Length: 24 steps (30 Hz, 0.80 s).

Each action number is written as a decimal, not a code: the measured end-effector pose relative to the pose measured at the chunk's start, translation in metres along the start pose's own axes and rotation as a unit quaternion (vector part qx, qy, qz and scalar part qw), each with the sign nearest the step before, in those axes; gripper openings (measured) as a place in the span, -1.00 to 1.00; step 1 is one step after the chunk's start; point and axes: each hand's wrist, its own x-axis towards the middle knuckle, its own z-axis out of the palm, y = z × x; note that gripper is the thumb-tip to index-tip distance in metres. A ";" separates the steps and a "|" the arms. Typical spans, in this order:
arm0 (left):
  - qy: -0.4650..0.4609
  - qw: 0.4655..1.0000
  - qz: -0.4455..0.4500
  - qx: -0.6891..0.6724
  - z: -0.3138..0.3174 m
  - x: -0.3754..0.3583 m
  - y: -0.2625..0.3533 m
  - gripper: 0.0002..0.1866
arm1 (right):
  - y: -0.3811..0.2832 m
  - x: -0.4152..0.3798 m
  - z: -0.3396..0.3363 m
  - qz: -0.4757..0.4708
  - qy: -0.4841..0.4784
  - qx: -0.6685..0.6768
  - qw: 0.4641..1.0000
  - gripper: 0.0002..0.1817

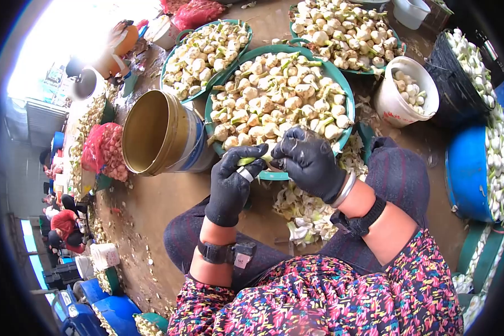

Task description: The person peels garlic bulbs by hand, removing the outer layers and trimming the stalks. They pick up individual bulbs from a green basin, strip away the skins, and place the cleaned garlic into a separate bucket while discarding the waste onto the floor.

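Both hands wear dark gloves and meet over the near rim of a green tub (350, 112) heaped with garlic bulbs (274, 92). My left hand (233, 182) is closed on the green stem (245, 161) of one bulb, with a white band round a finger. My right hand (308, 162) has its fingers bent together at the bulb's other end; the bulb is mostly hidden between the hands, and thin roots show above the right fingers. Below the hands, pale peeled skins (308, 215) lie in a pile between my legs.
An upright-open beige bucket (145, 134) stands left of the tub. More garlic tubs (207, 56) sit behind. At right are a white bucket (403, 92) with bulbs, a black container (453, 84) and a blue barrel (470, 173). Other people (67, 227) are at the far left.
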 end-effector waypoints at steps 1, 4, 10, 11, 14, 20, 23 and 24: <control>0.005 1.000 0.002 0.000 0.002 0.000 -0.002 -0.78 | -0.005 -0.002 0.002 -0.002 0.002 -0.031 1.000 -0.95; 0.049 0.966 -0.063 -0.245 -0.008 0.004 -0.020 -0.77 | -0.004 -0.007 0.001 0.028 0.010 -0.099 0.995 -0.92; 0.036 0.986 -0.033 -0.161 -0.037 0.014 -0.026 -0.63 | 0.005 -0.019 -0.009 0.181 -0.268 0.009 0.946 -0.91; 0.020 0.996 0.017 -0.084 -0.044 0.016 -0.021 -0.61 | 0.008 -0.022 -0.006 0.157 -0.343 0.002 0.926 -0.91; 0.024 0.953 0.008 -0.302 -0.076 0.034 -0.001 -0.64 | 0.008 -0.025 0.001 0.190 -0.374 0.060 0.906 -0.86; 0.036 0.985 -0.029 -0.169 -0.047 0.023 0.024 -0.75 | 0.001 -0.002 0.008 0.210 -0.019 0.293 0.932 -0.77; 0.004 0.991 -0.039 -0.128 -0.020 0.012 0.024 -0.75 | -0.009 0.010 -0.001 0.093 0.011 0.164 0.982 -0.60; -0.002 0.995 -0.045 -0.092 -0.013 0.010 0.024 -0.75 | -0.006 0.011 -0.002 0.072 -0.003 0.153 0.986 -0.57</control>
